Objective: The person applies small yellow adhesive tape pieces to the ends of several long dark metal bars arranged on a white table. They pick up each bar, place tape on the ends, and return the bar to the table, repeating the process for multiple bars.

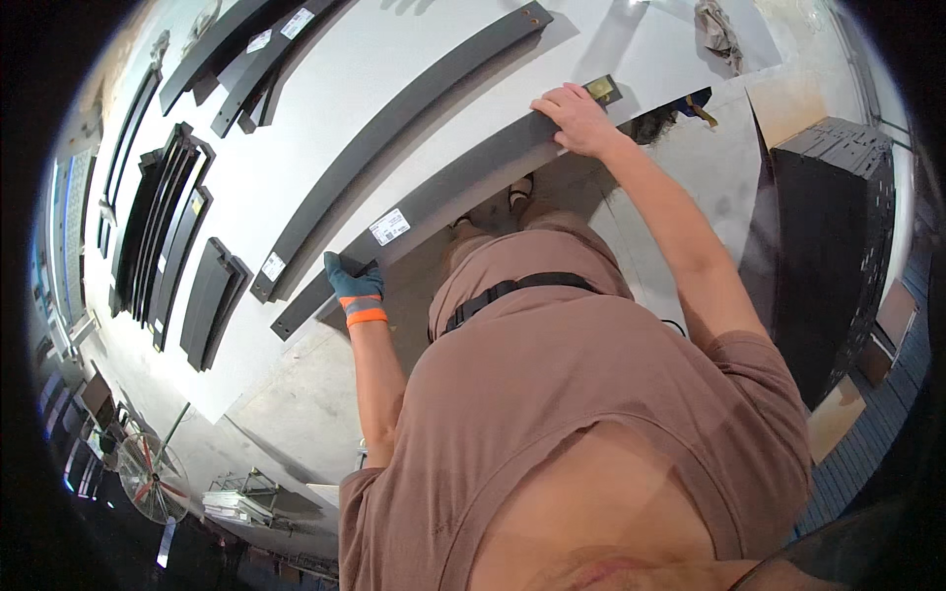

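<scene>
A long dark grey board (463,182) with a white label lies along the near edge of the white table. My left hand (359,286), in a blue-grey and orange work glove, grips its near edge toward the left end. Bare, my right hand (579,120) is closed over the board close to its right end, fingers across the top. A small yellowish patch (599,89) shows just past those fingers; I cannot tell what it is. Behind lies a second long dark board (394,133), apart from the first, with holes at its end.
Several shorter dark pieces (163,231) are grouped on the left of the white table (286,177). More dark boards (251,59) lie at the far left. Crumpled grey material (717,37) sits at the far right. A large black stack (823,246) stands at my right, a fan (153,478) lower left.
</scene>
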{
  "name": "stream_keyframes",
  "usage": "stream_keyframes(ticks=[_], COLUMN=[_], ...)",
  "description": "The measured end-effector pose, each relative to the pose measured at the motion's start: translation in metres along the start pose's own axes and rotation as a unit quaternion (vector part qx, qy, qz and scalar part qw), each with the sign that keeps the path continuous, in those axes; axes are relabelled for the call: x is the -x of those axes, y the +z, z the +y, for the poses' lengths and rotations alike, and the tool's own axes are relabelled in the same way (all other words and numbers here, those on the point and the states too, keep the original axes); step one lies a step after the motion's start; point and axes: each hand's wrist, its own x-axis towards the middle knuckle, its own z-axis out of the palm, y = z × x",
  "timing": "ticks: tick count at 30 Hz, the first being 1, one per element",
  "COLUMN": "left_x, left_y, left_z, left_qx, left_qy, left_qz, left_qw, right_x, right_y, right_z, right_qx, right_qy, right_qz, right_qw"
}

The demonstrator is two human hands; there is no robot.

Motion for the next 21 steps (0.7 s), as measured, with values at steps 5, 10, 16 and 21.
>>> stream_keyframes(ticks=[5,10,16,21], left_x=[-0.039,0.029,0.082,0.085], left_y=[-0.049,0.009,0.126,0.223], left_z=[-0.001,-0.002,-0.076,-0.156], left_qx=[-0.213,-0.378,-0.700,-0.679], left_qy=[0.072,0.000,0.423,0.513], left_qz=[-0.056,0.066,-0.158,-0.328], left_qw=[0.973,0.924,0.553,0.410], right_x=[-0.016,0.007,0.037,0.019], right_y=[0.000,-0.013,-0.007,-0.004], right_z=[-0.009,0.014,0.070,0.072], right_qx=[-0.023,-0.053,-0.041,0.006], right_qy=[0.056,0.138,0.169,0.097], right_qz=[-0.009,0.044,0.206,0.154], right_qw=[0.998,0.988,0.963,0.983])
